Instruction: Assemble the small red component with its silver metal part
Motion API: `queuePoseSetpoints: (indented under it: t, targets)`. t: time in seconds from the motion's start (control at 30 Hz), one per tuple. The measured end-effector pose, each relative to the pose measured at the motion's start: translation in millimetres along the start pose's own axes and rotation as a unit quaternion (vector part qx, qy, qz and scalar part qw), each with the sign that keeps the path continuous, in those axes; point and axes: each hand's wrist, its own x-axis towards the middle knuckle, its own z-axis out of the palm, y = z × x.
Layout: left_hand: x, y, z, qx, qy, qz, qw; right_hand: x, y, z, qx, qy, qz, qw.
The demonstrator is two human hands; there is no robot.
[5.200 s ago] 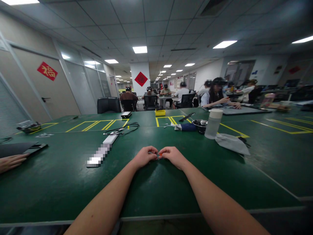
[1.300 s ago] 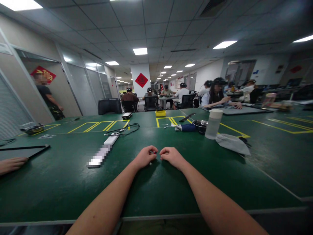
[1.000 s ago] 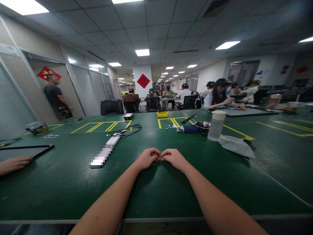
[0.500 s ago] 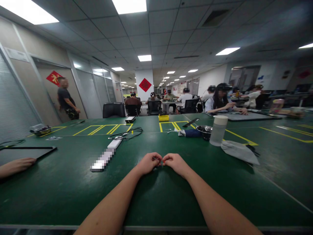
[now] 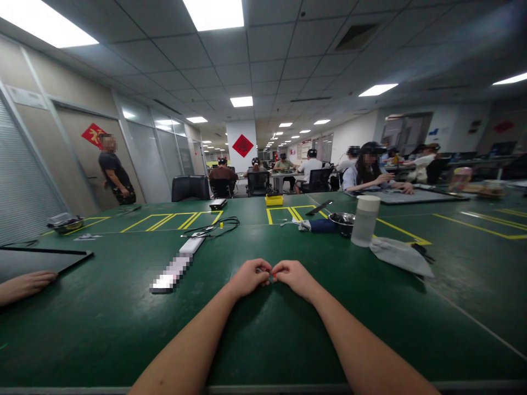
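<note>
My left hand (image 5: 252,277) and my right hand (image 5: 294,277) meet fingertip to fingertip just over the green table (image 5: 263,340). Both are closed in a pinch. Between the fingers a tiny orange-red piece (image 5: 274,275) shows, mostly on the right hand's side; it is too small to name. What the left fingers pinch is hidden behind the thumb. Left of my hands lies a blurred-out phone-like slab (image 5: 171,274), touching a white power bank (image 5: 192,243) with a black cable (image 5: 218,229).
To the right stand a frosted bottle (image 5: 365,222) and a metal bowl (image 5: 342,223), beside a grey pouch (image 5: 399,257). A yellow box (image 5: 274,201) sits at the far edge. Another person's hand (image 5: 31,285) rests by a dark board (image 5: 41,260) at left.
The view has shifted slightly. My hands stay pinched together in nearly the same place. The standing person at the back left has turned a little.
</note>
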Motion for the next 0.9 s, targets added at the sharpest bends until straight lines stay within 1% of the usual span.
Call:
queuePoseSetpoints:
  t: [0.23, 0.47, 0.77, 0.9]
  targets:
    - [1.7, -4.6, -0.1, -0.003, -0.014, -0.018, 1.000, 0.7, 1.7, 0.5, -0.024, 0.003, 0.003, 1.000]
    - [1.4, -9.1, -1.4, 0.033, -0.007, 0.010, 0.999, 1.4, 1.4, 1.5, -0.025, 0.007, 0.007, 1.000]
    - [1.7, -8.5, -2.1, 0.023, -0.003, -0.002, 1.000, 3.2, 5.9, 2.2, -0.034, 0.012, 0.003, 0.999]
    - [1.2, -7.9, -2.9, 0.020, 0.002, 0.002, 1.000, 2.0, 4.3, 1.6, -0.030, 0.027, 0.012, 0.999]
